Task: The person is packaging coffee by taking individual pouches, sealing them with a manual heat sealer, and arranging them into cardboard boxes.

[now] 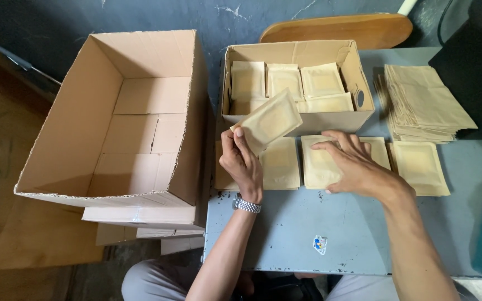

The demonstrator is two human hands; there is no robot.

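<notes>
My left hand (242, 163) grips a flat tan paper pouch (269, 120) by its lower corner and holds it tilted above the table, in front of the small box. My right hand (350, 164) lies spread on top of another tan pouch (318, 164) that rests flat on the grey-blue table (291, 228). More pouches lie flat beside it: one under my left hand (281, 164) and one at the right (419, 166). A small open cardboard box (364, 83) behind them holds several filled pouches in rows.
A large open cardboard box (85, 111) with flat cardboard pieces on its bottom stands at the left, off the table's edge. A stack of flat tan bags (425, 103) sits at the right rear. A wooden board (341, 28) lies behind the small box. A dark object fills the far right corner.
</notes>
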